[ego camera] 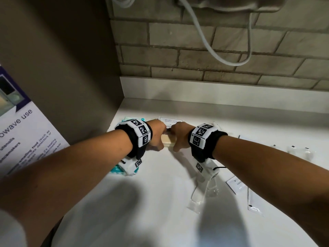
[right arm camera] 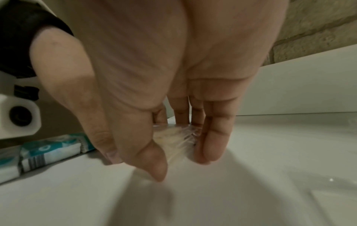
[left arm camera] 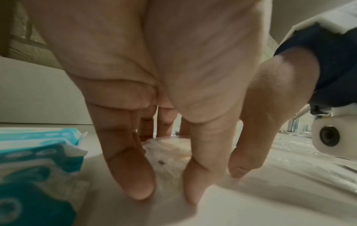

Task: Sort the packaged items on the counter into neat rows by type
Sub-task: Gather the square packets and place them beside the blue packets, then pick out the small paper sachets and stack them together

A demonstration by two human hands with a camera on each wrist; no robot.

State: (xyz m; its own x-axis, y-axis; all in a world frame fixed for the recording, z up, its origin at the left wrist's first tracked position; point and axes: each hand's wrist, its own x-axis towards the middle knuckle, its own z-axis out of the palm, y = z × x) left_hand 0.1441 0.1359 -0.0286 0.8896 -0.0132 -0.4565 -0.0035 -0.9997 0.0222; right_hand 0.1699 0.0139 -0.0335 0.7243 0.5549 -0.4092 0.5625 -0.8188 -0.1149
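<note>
**Both hands square up a wrapped soap bar near the far-left corner**

Now the step in hand looks like placing or straightening: the left hand (ego camera: 157, 135) and the right hand (ego camera: 179, 135) meet over a pale soap bar (ego camera: 168, 139) in clear wrap, which lies on the white worktop (ego camera: 160, 193) towards its far-left corner. Each grip is closed on one end of the bar. In the left wrist view the fingers (left arm camera: 133, 168) and thumb straddle the crinkled wrap with their tips on or just above the worktop; in the right wrist view the thumb (right arm camera: 152, 160) and fingers bracket the other end likewise. Neither hand is released.

The bar's long axis runs left to right, roughly parallel to the back wall; which end is the front I cannot tell. Just beyond it lies a white shampoo sachet (ego camera: 170, 120), and teal tissue packs (ego camera: 122, 169) sit to the left, beside the left wrist. Clear-wrapped items (ego camera: 300, 150) lie well apart on the right.

My judgement is that the next move calls for nudging the bar into line with its neighbours, then letting go with both hands without dragging the slippery wrap askew. After that, the scattered packets on the right remain to be gathered.
</note>
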